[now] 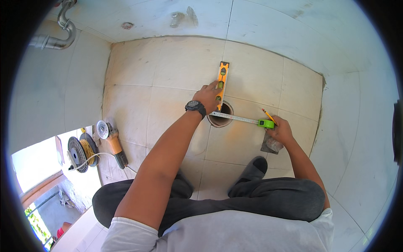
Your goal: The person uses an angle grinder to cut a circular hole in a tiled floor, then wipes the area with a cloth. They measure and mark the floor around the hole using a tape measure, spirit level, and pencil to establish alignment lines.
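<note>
My left hand [207, 96], with a black watch at the wrist, grips the near part of an orange spirit level [223, 74]. The level lies on the beige floor tiles, pointing away from me, its near end at the rim of a round drain hole [219, 124]. From my right hand [282, 130], which holds a green tape measure [266, 124], the pulled-out blade [239, 118] runs left across the hole to the level's near end. A yellow pencil [268, 115] also sticks out of that hand's fingers.
An angle grinder [113, 142] lies at the left beside a cable reel [78, 153]. A dark flat piece [268, 145] rests under my right wrist with something clear on it. Tiled walls bound the floor; a metal drainpipe [63, 42] juts out at upper left. My slippered foot [253, 170] stands near.
</note>
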Demonstrator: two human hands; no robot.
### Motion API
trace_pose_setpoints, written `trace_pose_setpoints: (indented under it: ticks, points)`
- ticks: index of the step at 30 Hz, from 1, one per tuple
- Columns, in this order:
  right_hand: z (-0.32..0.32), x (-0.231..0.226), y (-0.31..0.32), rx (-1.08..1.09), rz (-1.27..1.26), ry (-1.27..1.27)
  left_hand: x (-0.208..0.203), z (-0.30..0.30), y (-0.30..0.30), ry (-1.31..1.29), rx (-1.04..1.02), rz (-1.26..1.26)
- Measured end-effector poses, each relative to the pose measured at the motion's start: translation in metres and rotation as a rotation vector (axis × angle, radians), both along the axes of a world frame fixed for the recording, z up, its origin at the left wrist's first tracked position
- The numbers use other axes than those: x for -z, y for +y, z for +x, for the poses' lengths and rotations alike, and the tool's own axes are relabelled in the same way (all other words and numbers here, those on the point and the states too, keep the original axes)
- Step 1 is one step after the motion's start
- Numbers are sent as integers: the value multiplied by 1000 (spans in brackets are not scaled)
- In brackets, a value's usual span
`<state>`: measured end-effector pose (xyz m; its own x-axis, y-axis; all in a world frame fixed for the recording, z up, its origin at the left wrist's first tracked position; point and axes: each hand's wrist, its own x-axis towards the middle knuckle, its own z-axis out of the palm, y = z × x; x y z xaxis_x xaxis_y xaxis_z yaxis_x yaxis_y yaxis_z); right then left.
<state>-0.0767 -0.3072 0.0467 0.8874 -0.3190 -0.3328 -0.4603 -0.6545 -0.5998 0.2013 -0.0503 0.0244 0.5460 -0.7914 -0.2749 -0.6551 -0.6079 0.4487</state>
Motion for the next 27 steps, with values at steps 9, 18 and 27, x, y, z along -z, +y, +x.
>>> trace_pose_setpoints:
  ticks: [9,18,27]
  points:
    - [0,-2,1,10,-2,25,-5,4,-6,54,8,82]
    - [-1,1,2,29,-5,19,-3,3,-6,49,21,69]
    - [1,-9,4,17,-14,30,-1,5,-6,37,33,69]
